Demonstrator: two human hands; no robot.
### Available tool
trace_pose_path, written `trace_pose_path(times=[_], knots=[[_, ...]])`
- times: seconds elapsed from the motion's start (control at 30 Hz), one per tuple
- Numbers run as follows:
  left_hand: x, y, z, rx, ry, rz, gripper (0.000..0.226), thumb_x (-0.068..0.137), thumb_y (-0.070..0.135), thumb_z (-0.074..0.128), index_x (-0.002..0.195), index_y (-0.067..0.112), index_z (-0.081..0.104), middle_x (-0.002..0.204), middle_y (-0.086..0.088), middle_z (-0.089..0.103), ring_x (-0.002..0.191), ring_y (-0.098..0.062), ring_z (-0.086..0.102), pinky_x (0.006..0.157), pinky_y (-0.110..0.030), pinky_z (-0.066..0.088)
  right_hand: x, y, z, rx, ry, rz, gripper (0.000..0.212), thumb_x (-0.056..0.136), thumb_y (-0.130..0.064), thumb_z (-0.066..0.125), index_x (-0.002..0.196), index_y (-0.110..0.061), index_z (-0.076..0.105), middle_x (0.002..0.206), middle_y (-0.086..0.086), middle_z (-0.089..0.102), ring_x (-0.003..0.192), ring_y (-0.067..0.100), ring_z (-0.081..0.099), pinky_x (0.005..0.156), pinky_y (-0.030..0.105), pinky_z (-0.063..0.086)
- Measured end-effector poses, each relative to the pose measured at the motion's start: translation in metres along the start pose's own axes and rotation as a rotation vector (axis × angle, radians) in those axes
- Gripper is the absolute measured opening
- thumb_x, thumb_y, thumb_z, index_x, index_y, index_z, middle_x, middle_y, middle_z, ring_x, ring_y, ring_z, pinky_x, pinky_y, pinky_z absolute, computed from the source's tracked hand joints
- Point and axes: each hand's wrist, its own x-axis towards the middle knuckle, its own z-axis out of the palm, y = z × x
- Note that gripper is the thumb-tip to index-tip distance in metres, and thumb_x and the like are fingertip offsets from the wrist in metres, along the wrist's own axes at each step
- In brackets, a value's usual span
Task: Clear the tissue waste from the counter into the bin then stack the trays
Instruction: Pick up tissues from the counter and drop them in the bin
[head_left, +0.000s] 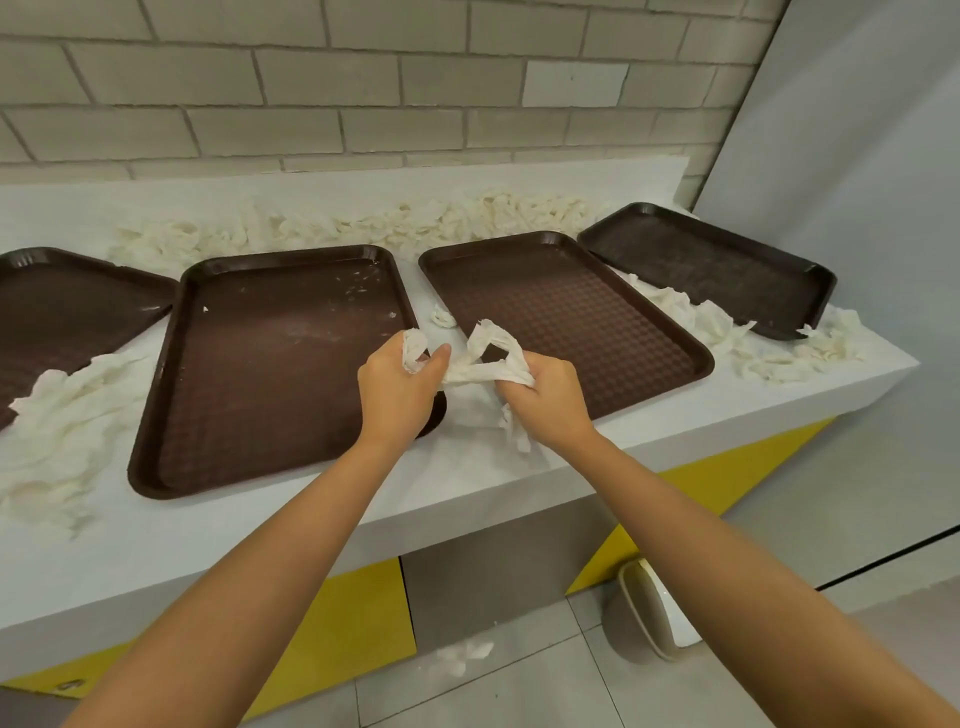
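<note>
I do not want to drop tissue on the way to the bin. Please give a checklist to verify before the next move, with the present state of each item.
1. Left hand grips the tissue strip: ok.
2. Right hand grips the same strip: ok.
3. No loose end hangs: not ok, one dangles under the right hand.
4. Bin on the floor, mouth open: ok.
5. Floor free of tissue: not ok, a scrap lies there.
6. Bin's fill level: cannot tell.
</note>
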Motion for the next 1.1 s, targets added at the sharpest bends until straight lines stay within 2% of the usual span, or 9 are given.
trace_pose_path(times=[0.07, 0.13, 0.2, 0.27, 0.47, 0.6, 0.7, 0.83, 1.1], knots=[[-0.001, 0.003, 0.0, -0.016, -0.017, 0.02, 0.026, 0.084, 0.014, 0.065, 0.064, 0.002, 0.052, 0.06, -0.009, 0.053, 0.054, -0.01, 0.043, 0.053, -0.018, 0.035, -0.001, 0.0, 0.002, 0.121, 0.021, 0.033, 0.034, 0.087, -0.012, 0.058, 0.055, -0.002, 0.049, 0.049, 0.002, 0.044, 0.05, 0.014, 0.039, 0.051, 0.029, 0.031], [-0.004, 0.006, 0.002, -0.043, -0.026, 0.031, 0.029, 0.082, 0.01, 0.063, 0.058, 0.004, 0.047, 0.055, -0.005, 0.047, 0.049, -0.009, 0.039, 0.048, -0.013, 0.032, -0.005, -0.002, 0.0, 0.184, 0.03, 0.063, 0.034, 0.083, -0.008, 0.058, 0.05, -0.009, 0.048, 0.044, -0.012, 0.044, 0.046, 0.007, 0.038, 0.049, 0.026, 0.032], [-0.006, 0.007, 0.005, -0.047, -0.041, 0.022, 0.027, 0.081, 0.008, 0.061, 0.061, -0.004, 0.048, 0.057, -0.01, 0.046, 0.051, -0.01, 0.036, 0.048, -0.015, 0.03, -0.009, -0.002, -0.002, 0.214, 0.03, 0.043, 0.03, 0.075, -0.016, 0.055, 0.048, -0.017, 0.044, 0.041, -0.013, 0.041, 0.044, 0.005, 0.037, 0.047, 0.022, 0.031], [-0.039, 0.03, 0.047, -0.065, -0.178, 0.067, 0.028, 0.081, 0.008, 0.06, 0.061, -0.006, 0.045, 0.056, -0.011, 0.043, 0.053, -0.012, 0.033, 0.049, -0.018, 0.028, -0.041, 0.022, -0.047, 0.249, 0.159, 0.044, 0.024, 0.067, -0.029, 0.05, 0.048, -0.018, 0.041, 0.044, -0.011, 0.04, 0.045, 0.005, 0.036, 0.046, 0.022, 0.029], [-0.042, 0.028, 0.053, -0.018, -0.184, 0.088, 0.038, 0.08, 0.006, 0.056, 0.053, 0.013, 0.032, 0.05, 0.003, 0.032, 0.048, -0.01, 0.027, 0.045, -0.016, 0.026, -0.046, 0.027, -0.052, 0.298, 0.165, 0.003, 0.03, 0.067, -0.04, 0.048, 0.049, -0.017, 0.04, 0.044, -0.013, 0.036, 0.045, 0.003, 0.033, 0.048, 0.018, 0.026], [-0.068, 0.046, 0.076, -0.01, -0.179, 0.106, 0.039, 0.079, 0.005, 0.055, 0.051, 0.017, 0.03, 0.048, 0.006, 0.033, 0.047, -0.009, 0.031, 0.046, -0.014, 0.027, -0.063, 0.04, -0.078, 0.264, 0.203, 0.052, 0.042, 0.072, -0.047, 0.051, 0.049, -0.013, 0.041, 0.05, -0.006, 0.036, 0.049, 0.005, 0.033, 0.052, 0.027, 0.028], [-0.096, 0.062, 0.101, -0.023, -0.18, 0.094, 0.037, 0.079, 0.005, 0.054, 0.051, 0.016, 0.031, 0.049, 0.005, 0.033, 0.048, -0.009, 0.03, 0.046, -0.015, 0.026, -0.08, 0.059, -0.107, 0.214, 0.228, 0.128, 0.047, 0.088, -0.034, 0.057, 0.057, 0.001, 0.053, 0.053, 0.003, 0.046, 0.055, 0.013, 0.043, 0.055, 0.031, 0.035], [-0.137, 0.078, 0.138, -0.031, -0.181, 0.095, 0.036, 0.078, 0.005, 0.054, 0.052, 0.016, 0.032, 0.05, 0.006, 0.032, 0.049, -0.007, 0.029, 0.047, -0.02, 0.024, -0.107, 0.086, -0.15, 0.156, 0.224, 0.166, 0.048, 0.094, -0.022, 0.053, 0.048, -0.02, 0.039, 0.047, -0.006, 0.04, 0.051, 0.011, 0.039, 0.054, 0.029, 0.033], [-0.219, 0.095, 0.216, -0.034, -0.242, -0.003, 0.032, 0.072, 0.015, 0.05, 0.049, 0.019, 0.029, 0.049, 0.004, 0.029, 0.051, -0.01, 0.024, 0.051, -0.03, 0.021, -0.166, 0.147, -0.219, 0.139, 0.157, 0.262, 0.028, 0.071, -0.022, 0.045, 0.047, -0.022, 0.032, 0.046, -0.009, 0.033, 0.049, 0.01, 0.031, 0.051, 0.028, 0.025]])
